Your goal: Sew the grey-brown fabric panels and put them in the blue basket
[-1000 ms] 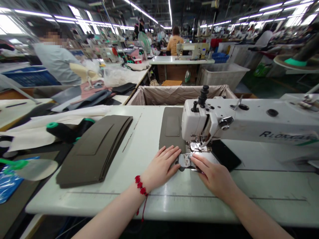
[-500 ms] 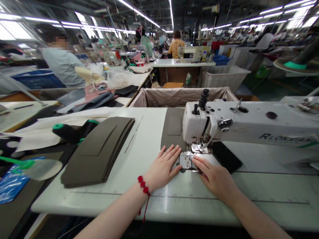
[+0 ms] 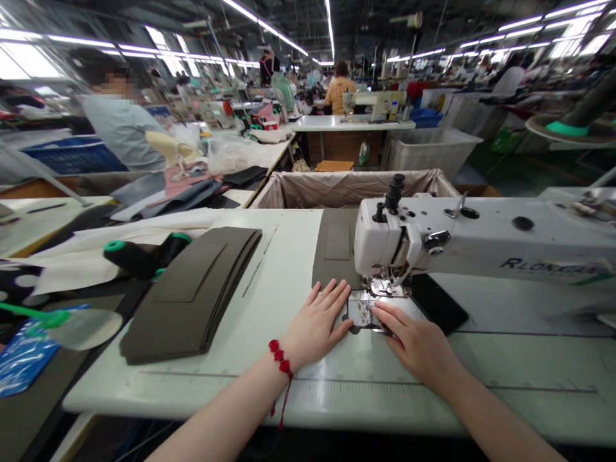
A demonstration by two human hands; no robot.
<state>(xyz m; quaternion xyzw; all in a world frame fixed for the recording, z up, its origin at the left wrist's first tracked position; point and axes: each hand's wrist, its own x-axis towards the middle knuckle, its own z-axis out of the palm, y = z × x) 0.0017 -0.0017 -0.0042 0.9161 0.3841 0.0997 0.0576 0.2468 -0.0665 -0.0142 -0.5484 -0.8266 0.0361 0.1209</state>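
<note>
My left hand [image 3: 320, 321] lies flat with its fingers stretched out, their tips at the near edge of a dark grey-brown fabric panel [image 3: 332, 269]. The panel has a rectangular patch on it and runs beside the head of a white sewing machine [image 3: 380, 237]. My right hand [image 3: 416, 340] rests its outstretched fingertips on the metal plate [image 3: 359, 311] in front of the presser foot; its thumb is partly hidden under the fingers. A black phone-like slab [image 3: 440, 305] lies right of the needle area, partly behind the machine arm.
A stack of grey-brown panels [image 3: 192, 295] lies on the left of the pale tabletop [image 3: 269, 385]. Black thread cones [image 3: 129, 258] stand beyond it. A cloth-lined bin [image 3: 308, 187] is behind the table. Other people sit at machines farther off, one in a light blue shirt [image 3: 120, 131].
The view has shifted very slightly. Both hands and the fabric panel keep practically the same places at the machine.
</note>
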